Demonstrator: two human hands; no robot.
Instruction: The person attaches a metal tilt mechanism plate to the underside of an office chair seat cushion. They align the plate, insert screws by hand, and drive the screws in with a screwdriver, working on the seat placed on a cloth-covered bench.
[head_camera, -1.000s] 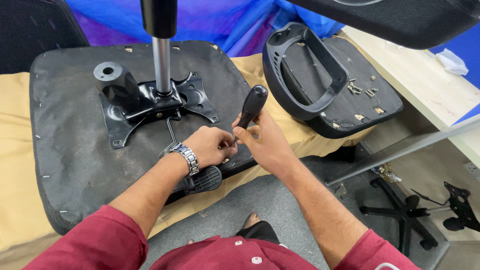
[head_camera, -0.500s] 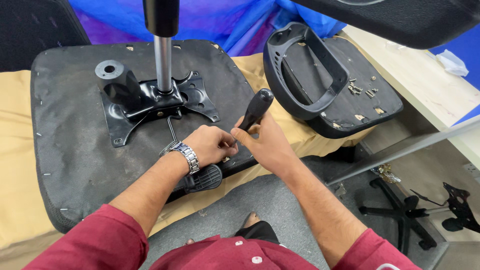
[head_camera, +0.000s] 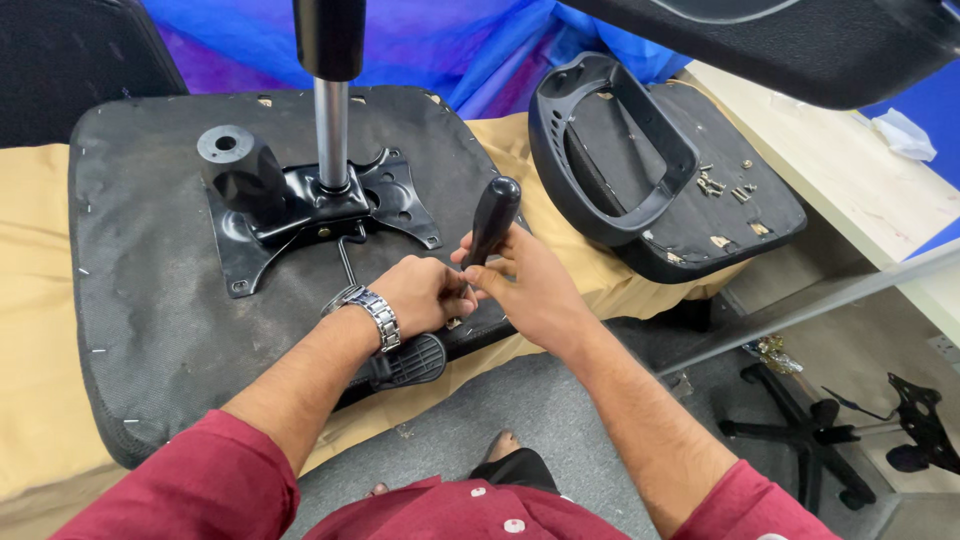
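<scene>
Over the front edge of an upturned chair seat (head_camera: 140, 300), both forearms reach forward and meet. The right hand (head_camera: 530, 285) grips a black screwdriver handle (head_camera: 492, 220), standing nearly upright and tilted slightly right. The left hand (head_camera: 425, 292), curled, pinches at its lower end. The seat rests on tan cloth (head_camera: 40, 330); beyond lies a blue sheet (head_camera: 470, 50), rightward a wooden bench (head_camera: 860, 190).

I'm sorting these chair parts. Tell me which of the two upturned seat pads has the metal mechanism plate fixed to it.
The large seat pad under the hands: a black mechanism plate and gas-lift column are mounted on it. The smaller pad carries only a loose armrest loop and screws.
</scene>
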